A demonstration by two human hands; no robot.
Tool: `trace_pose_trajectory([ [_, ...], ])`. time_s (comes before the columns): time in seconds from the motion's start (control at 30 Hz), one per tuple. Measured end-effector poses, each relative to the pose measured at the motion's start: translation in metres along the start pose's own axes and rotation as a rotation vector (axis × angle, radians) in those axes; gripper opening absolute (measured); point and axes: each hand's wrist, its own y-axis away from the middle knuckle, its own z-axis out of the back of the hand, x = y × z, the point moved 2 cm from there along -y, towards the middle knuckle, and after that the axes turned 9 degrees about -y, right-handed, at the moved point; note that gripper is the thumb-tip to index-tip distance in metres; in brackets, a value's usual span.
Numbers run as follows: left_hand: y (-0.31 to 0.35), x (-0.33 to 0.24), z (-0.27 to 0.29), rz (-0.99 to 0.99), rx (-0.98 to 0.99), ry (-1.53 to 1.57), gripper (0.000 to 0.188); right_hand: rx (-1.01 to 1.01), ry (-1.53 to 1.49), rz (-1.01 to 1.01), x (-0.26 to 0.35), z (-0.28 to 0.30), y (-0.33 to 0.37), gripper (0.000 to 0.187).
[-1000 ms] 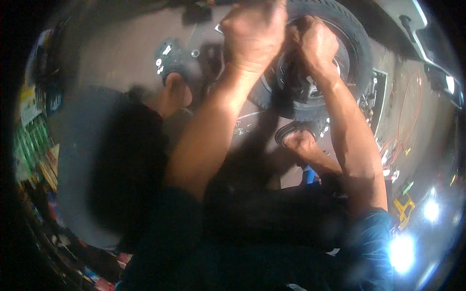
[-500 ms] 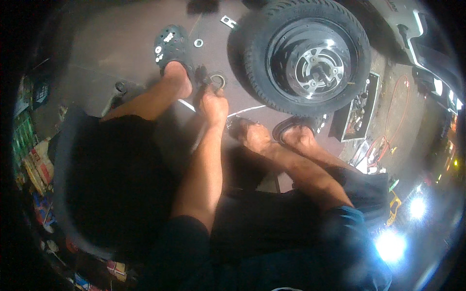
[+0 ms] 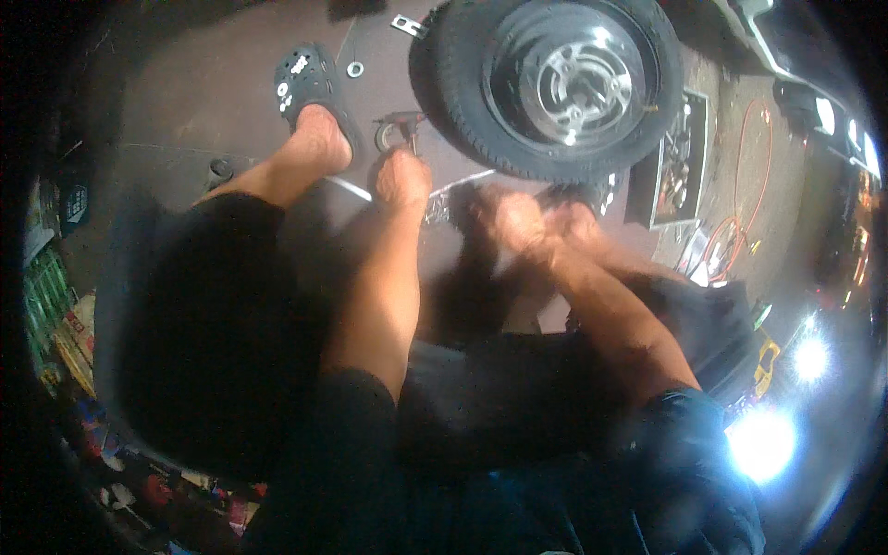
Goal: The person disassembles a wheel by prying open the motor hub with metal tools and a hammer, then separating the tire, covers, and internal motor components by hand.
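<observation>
My left hand [image 3: 404, 178] is closed round the lower part of a dark T-shaped tool [image 3: 403, 118], whose crosspiece shows beyond the fingers. A metal ring [image 3: 383, 139] lies on the floor right beside that tool, partly covered by it. My right hand [image 3: 518, 218] is smeared by motion near my right foot, below the wheel's near edge; its fingers and anything in them cannot be made out. Between my hands lies a small cluster of metal pieces [image 3: 438, 207]. The wheel [image 3: 451, 83], with a black tyre and a shiny brake disc [image 3: 578, 92], lies flat in front of my right hand.
A small washer [image 3: 355, 69] and a slotted metal plate [image 3: 407, 26] lie farther off. My left foot wears a dark clog [image 3: 308, 88]. Right of the wheel sits a metal tray [image 3: 659, 199] of tools, with an orange hose [image 3: 766, 166] beyond. A bright lamp [image 3: 760, 446] glares at lower right.
The T-shaped tool now shows above my left hand, over the ring. My right hand has moved right, away from the small metal pieces. The whole view has shifted slightly.
</observation>
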Motion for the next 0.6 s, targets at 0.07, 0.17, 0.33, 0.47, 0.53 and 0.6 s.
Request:
trace_pose_trajectory([
  [0.07, 0.006, 0.001, 0.004, -0.005, -0.017, -0.012, 0.026, -0.191, -0.034, -0.029, 0.007, 0.019, 0.007, 0.029],
  [0.17, 0.007, -0.004, 0.009, 0.017, -0.077, -0.022, 0.028, -0.474, 0.038, 0.034, 0.011, 0.034, 0.008, 0.035],
  [0.33, -0.007, -0.026, 0.012, -0.138, -0.147, 0.528, 0.034, -0.908, -0.125, -0.187, -0.026, 0.06, 0.016, 0.036],
  [0.47, -0.045, -0.036, 0.022, -0.044, -0.048, 0.683, 0.044, -1.107, -1.133, -0.517, -0.092, 0.098, 0.032, 0.049],
  [0.53, -0.025, -0.062, 0.029, -0.061, 0.007, 0.872, 0.055, -1.085, -1.444, -0.603, -0.13, 0.113, 0.043, 0.052],
  [0.6, -0.023, -0.083, 0.024, -0.044, 0.042, 0.957, 0.052, -0.972, -1.641, -0.398, -0.175, 0.119, 0.033, 0.054],
])
